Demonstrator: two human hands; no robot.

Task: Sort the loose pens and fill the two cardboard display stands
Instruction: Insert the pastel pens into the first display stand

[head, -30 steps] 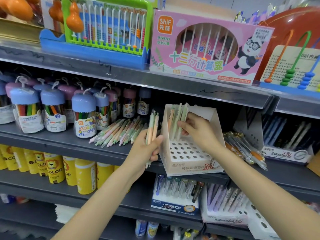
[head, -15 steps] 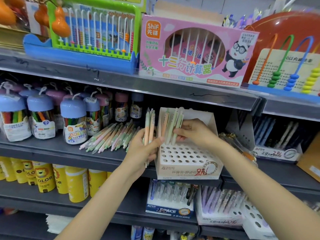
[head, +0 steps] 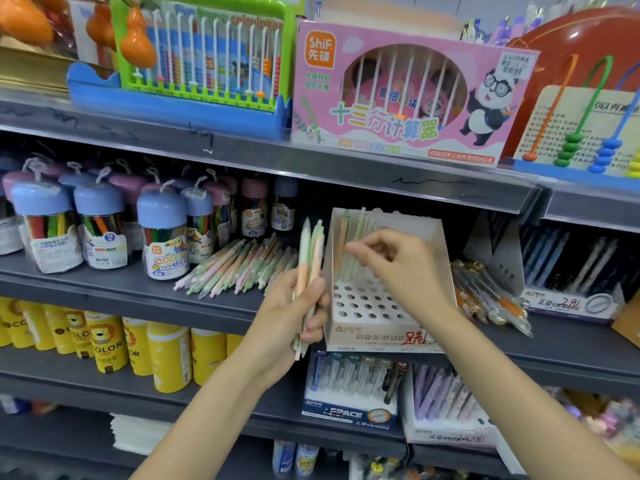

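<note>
A spare bundle of pastel pens (head: 308,271) is gripped upright in the left hand (head: 289,320), at nine o'clock of the white perforated cardboard stand (head: 374,303). The right hand (head: 391,261) apparently pinches pens over the holes for slotting.

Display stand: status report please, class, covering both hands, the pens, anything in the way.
Left hand gripping spare pens. Right hand at pens in white display stand, grip unclear. Most holes empty. Loose pens on shelf. Nothing blocking.
</note>
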